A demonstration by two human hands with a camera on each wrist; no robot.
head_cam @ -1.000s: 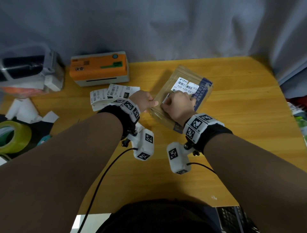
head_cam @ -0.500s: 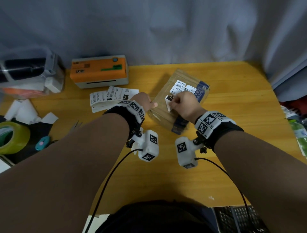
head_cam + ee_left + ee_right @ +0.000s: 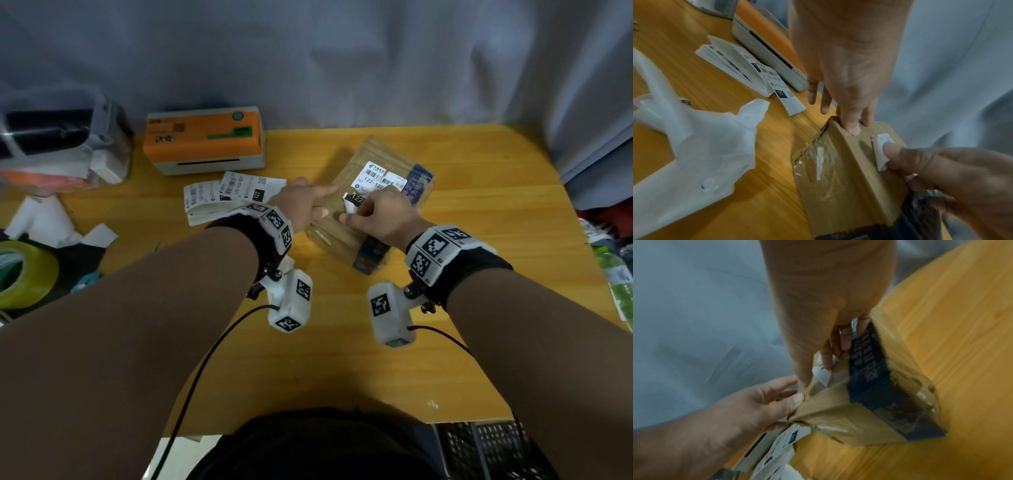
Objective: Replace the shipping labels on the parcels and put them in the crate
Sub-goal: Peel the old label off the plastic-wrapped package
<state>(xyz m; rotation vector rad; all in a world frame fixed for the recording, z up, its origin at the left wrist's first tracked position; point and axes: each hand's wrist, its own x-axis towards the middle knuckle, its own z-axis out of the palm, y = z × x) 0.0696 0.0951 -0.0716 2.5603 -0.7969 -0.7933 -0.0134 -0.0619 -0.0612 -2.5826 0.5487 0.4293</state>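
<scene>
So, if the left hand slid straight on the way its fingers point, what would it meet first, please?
The left hand presses the parcel, fingers pointing across its top. It would probably meet the peeling label that the right hand pinches, though depth is unclear.

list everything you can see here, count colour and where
parcel: 1, brown with blue tape, table centre-right
old label: 1, white, on parcel, near corner peeled up
label stack: 1, white, left of parcel
printer: 1, orange and white, table back
second printer: 1, grey, far left
backing scraps: several, white, table left
tape roll: 1, yellow-green, left edge
crate: 1, black, below table, right
table: 1, yellow wood
left hand: presses parcel's left edge
right hand: pinches the label's peeled corner
</scene>
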